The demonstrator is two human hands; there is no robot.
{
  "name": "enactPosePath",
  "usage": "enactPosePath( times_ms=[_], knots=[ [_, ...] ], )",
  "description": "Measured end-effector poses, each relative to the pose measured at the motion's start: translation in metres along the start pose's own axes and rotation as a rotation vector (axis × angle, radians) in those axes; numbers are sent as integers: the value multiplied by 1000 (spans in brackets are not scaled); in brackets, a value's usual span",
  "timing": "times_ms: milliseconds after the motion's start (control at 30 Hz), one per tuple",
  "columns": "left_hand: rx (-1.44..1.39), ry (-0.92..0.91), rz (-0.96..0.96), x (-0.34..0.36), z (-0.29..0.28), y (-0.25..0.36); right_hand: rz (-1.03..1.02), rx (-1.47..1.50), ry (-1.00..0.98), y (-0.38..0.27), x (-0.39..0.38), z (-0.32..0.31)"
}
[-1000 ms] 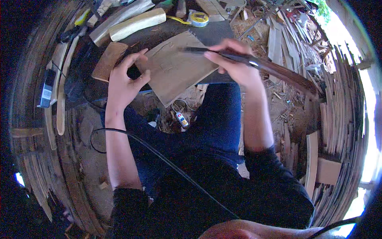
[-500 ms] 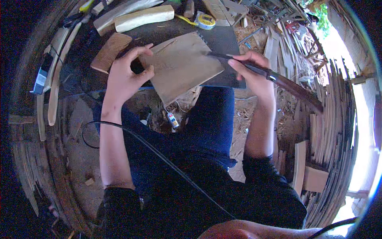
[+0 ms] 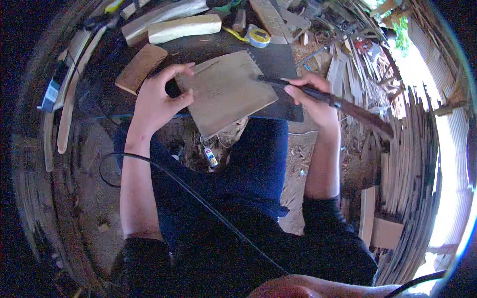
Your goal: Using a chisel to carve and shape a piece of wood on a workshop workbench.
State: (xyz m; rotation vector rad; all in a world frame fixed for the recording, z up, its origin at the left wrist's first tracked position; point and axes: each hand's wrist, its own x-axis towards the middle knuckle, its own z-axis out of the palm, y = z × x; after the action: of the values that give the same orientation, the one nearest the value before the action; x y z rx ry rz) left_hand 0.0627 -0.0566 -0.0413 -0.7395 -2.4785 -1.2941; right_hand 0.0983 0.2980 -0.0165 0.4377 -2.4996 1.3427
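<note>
A thin, squarish wooden board (image 3: 226,97) lies on the dark tabletop, its near corner overhanging the edge above my lap. Its upper right edge looks jagged. My left hand (image 3: 161,92) is at the board's left edge, thumb and forefinger spread in a C shape with a gap between them. In my right hand (image 3: 315,99) is a knife (image 3: 355,111) with a long brown wooden handle and a dark blade. The handle runs back along my wrist, and the blade reaches over the board's right side. A tiny sliver lies on the board's face.
A reddish-brown wood block (image 3: 141,68) sits left of the board. Behind are pale wood billets (image 3: 185,29) and a yellow tape measure (image 3: 258,36). A white power strip (image 3: 210,157) hangs below the table edge. A black cable (image 3: 198,196) crosses my lap. Stacked wood strips (image 3: 412,164) fill the right.
The view has shifted slightly, so the board and table sit a little lower in it. Both hands keep nearly the same pose, and the knife stays over the board's right side.
</note>
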Motion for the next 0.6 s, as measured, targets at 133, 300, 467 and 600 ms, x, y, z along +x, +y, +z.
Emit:
enactPosePath(
  times_ms=[133,300,467,600],
  knots=[
    [-38,-20,-2,1,2,-5,-128,-100,105,-5,14,35],
    [-67,-20,-28,-1,2,-9,-18,211,111,-11,35,62],
    [-24,-8,-48,-4,0,2,-39,-39,26,-15,8,15],
    [1,16,71,-2,3,-6,-4,-36,13,-5,-6,-8]
  ],
)
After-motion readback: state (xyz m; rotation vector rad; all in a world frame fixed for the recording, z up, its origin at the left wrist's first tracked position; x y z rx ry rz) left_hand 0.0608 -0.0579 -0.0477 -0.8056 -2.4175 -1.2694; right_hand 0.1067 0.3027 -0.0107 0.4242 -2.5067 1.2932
